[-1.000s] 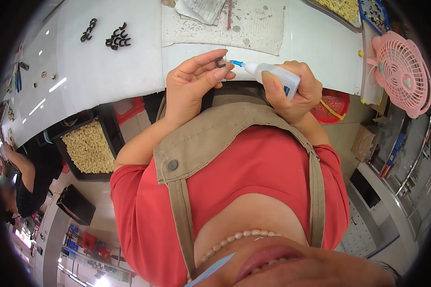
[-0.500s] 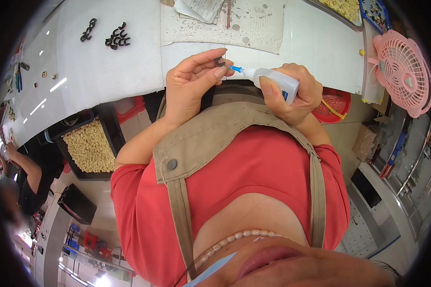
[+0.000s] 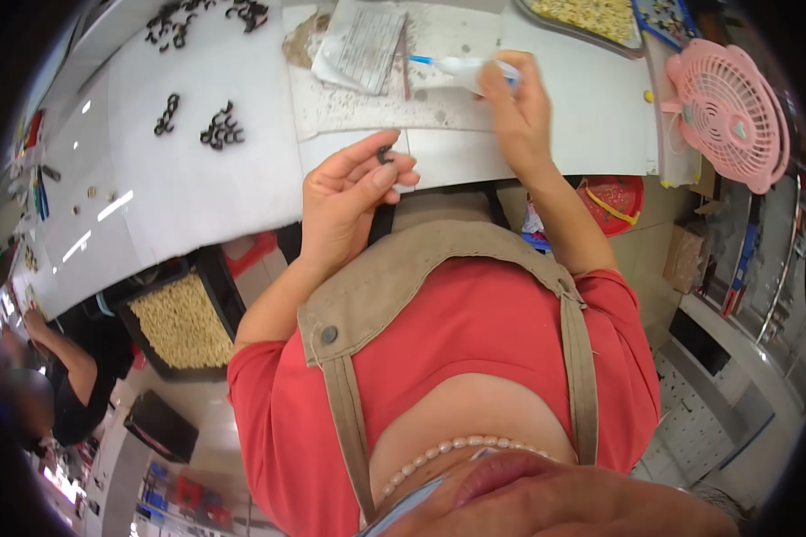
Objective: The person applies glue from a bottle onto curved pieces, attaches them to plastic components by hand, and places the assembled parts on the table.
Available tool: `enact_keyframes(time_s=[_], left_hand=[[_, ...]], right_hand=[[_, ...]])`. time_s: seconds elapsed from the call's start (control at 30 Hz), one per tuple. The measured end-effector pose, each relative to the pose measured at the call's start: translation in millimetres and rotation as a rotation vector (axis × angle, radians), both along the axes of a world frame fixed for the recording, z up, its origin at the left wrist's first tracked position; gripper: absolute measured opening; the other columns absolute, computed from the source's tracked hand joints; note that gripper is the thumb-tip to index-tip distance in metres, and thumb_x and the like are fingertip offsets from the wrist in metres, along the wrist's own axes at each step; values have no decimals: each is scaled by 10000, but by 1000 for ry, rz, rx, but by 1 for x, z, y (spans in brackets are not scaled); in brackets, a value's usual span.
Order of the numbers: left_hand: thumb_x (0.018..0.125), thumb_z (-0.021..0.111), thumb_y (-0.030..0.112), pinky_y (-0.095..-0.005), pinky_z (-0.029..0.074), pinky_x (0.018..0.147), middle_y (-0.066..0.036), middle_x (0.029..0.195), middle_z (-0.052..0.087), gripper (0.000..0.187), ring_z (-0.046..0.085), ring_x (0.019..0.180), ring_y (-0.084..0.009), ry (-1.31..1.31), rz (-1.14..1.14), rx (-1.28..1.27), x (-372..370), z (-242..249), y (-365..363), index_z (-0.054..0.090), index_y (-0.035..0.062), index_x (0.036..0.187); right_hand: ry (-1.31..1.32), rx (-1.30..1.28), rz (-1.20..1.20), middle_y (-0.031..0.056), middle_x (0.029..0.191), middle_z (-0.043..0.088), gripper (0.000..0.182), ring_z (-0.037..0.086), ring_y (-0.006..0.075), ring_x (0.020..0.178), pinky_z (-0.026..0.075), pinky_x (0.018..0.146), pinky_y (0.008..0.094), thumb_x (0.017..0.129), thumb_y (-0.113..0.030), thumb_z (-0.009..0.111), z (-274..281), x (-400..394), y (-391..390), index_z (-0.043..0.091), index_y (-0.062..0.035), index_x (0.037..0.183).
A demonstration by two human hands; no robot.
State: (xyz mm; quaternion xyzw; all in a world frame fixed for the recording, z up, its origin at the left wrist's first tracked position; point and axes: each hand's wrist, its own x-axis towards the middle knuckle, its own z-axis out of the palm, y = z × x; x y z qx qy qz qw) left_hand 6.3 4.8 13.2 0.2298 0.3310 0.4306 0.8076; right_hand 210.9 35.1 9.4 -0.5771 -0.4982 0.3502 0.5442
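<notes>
Left hand (image 3: 345,192) pinched the part (image 3: 385,156), likely light and stiff, best held by its edges. Right hand (image 3: 520,106) gripped the bottle (image 3: 462,71), seemingly squeezable, round its body, though blurred

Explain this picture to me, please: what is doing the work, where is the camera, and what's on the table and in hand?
There is no machine here, just a person's two bare hands. One camera, worn on the head, looks forward and down, so the person's own chest fills the lower picture. The left hand pinches a small dark curved piece in a thumb-and-finger grip. The right hand holds a whitish bottle with a blue tip. On the white table lie clusters of similar dark pieces and papers on a spotted board.
</notes>
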Motion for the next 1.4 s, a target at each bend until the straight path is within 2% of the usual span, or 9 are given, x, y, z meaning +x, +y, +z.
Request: enact_keyframes(time_s=[0.17, 0.27, 0.37, 0.53, 0.77, 0.87, 0.93, 1.0, 1.4], left_hand=[[781, 615, 42, -222, 480, 678, -126, 885, 619, 365, 606, 798, -158, -178, -61, -2, -12, 6, 13, 515, -35, 1123], [784, 612, 45, -221, 477, 669, -123, 888, 620, 358, 606, 799, -158, -83, -62, 59, -20, 4, 15, 519, -32, 1122], [795, 599, 43, -212, 467, 647, -104, 895, 613, 349, 597, 794, -154, 15, -62, 64, -22, 1, 14, 516, -22, 1129], [796, 603, 60, -213, 462, 653, -108, 901, 618, 346, 600, 807, -153, 73, -57, 50, -13, 1, 12, 523, -15, 1124], [805, 589, 50, -207, 462, 668, -102, 913, 610, 360, 591, 806, -149, 124, -61, 18, 2, 7, 8, 499, -28, 1144], [807, 587, 54, -206, 464, 672, -111, 922, 609, 363, 592, 812, -149, 149, -54, 23, 4, 6, 8, 495, -31, 1147], [808, 586, 57, -204, 465, 672, -117, 929, 609, 368, 592, 817, -149, 139, -52, 10, 4, 6, 8, 489, -32, 1151], [809, 586, 60, -200, 466, 671, -123, 936, 608, 374, 593, 822, -148, 98, -61, -11, 5, 6, 10, 483, -33, 1156], [830, 567, 83, -219, 478, 762, -92, 1012, 593, 304, 574, 953, -172, -85, -152, -115, 6, 0, 14, 527, -9, 1117]], right_hand=[[-704, -40, 116, 140, 790, 586, 289, 552, 196, 729, 441, 657, 295, 825, -292, 553, -5, 0, 32, 556, -11, 896], [-491, -67, 102, 119, 808, 605, 308, 568, 170, 733, 446, 661, 283, 809, -312, 570, 1, 22, 47, 571, -13, 884], [-774, 35, -80, 9, 827, 612, 175, 541, 76, 772, 434, 687, 229, 823, -190, 563, 11, 84, 81, 597, -70, 946], [-985, -94, -183, 141, 649, 596, 92, 591, 198, 599, 460, 550, 310, 703, -91, 599, 39, 121, 131, 570, -16, 747], [-927, -138, -40, 144, 632, 593, 97, 566, 205, 492, 455, 493, 318, 703, -101, 620, 19, 142, 156, 590, -22, 751], [-10, -253, -132, 143, 646, 597, 96, 583, 212, 555, 463, 535, 321, 722, -91, 602, 34, 133, 139, 601, -13, 778], [-89, -198, -92, 152, 675, 605, 130, 592, 259, 622, 466, 594, 345, 740, -100, 577, 57, 107, 108, 607, 5, 810], [-125, 6, 222, 32, 849, 621, 184, 563, 92, 788, 447, 686, 224, 804, -100, 582, 28, 106, 83, 599, -50, 980], [-540, 502, 581, 8, 882, 602, 273, 545, 197, 854, 460, 708, 294, 627, -53, 694, 18, -6, 7, 653, -118, 888]])
